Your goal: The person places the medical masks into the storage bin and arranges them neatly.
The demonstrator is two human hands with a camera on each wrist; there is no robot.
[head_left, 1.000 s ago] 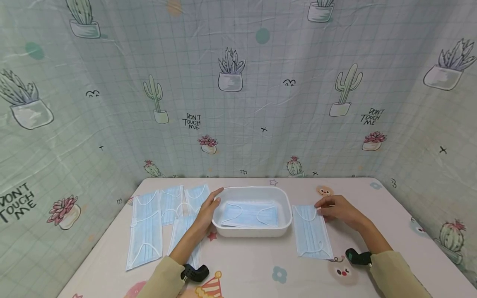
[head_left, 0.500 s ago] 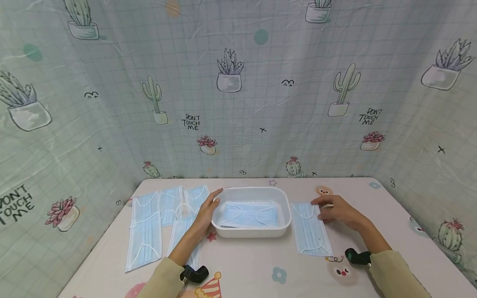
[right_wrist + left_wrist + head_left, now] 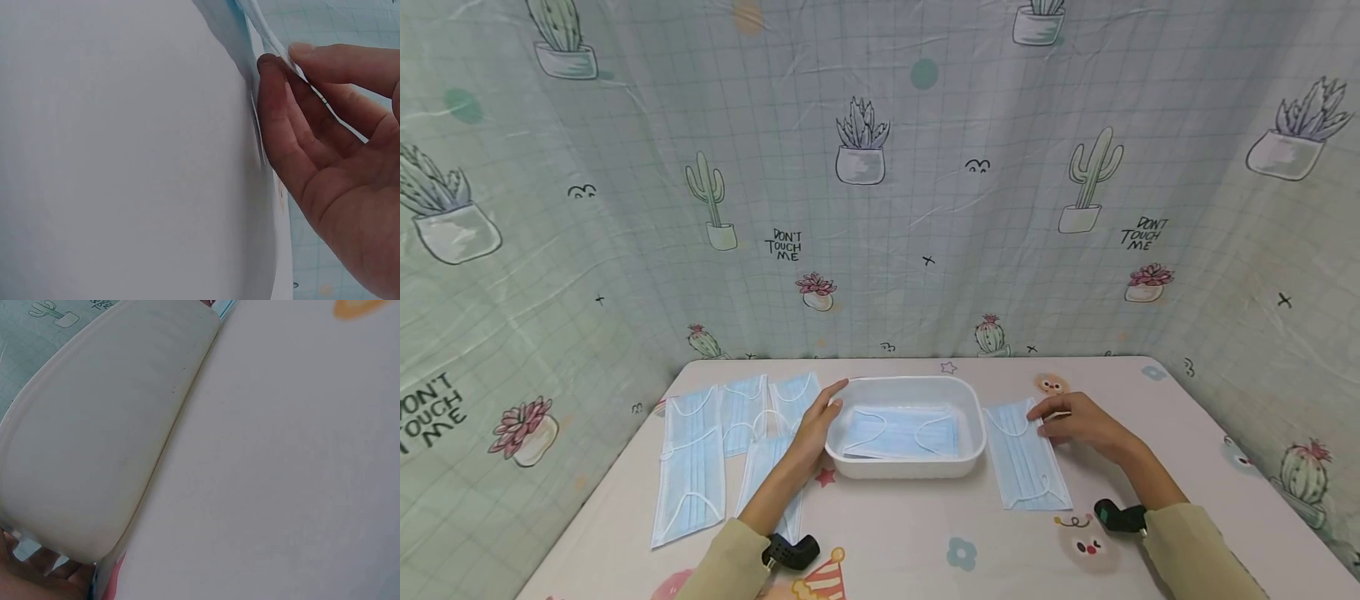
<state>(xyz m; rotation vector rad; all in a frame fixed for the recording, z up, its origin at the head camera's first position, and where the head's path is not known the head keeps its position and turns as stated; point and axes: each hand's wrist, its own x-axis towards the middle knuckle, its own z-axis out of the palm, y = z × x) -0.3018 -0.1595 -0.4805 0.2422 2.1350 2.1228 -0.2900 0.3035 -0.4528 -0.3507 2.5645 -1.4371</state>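
Note:
A white plastic tub (image 3: 906, 470) stands mid-table with blue pleated face masks (image 3: 901, 433) lying flat inside, ear loops upward. My left hand (image 3: 809, 432) holds the tub's left end, thumb by the rim; in the left wrist view its fingers (image 3: 62, 572) show below the tub's rim. Right of the tub lies a single face mask (image 3: 1028, 468), lengthwise toward me. Its far right corner is pinched by my right hand (image 3: 1084, 425). In the right wrist view, thumb and fingers (image 3: 275, 103) meet at the mask's edge (image 3: 228, 31), which is raised there.
Several more face masks (image 3: 692, 467) lie spread on the left of the table, partly under my left forearm. The pale printed table (image 3: 917, 542) ends at a cactus-patterned cloth (image 3: 925, 208) behind and at both sides.
The right mask has shifted slightly: its far edge is closer to the tub and its near edge has moved away from me. My left hand and the tub stay put.

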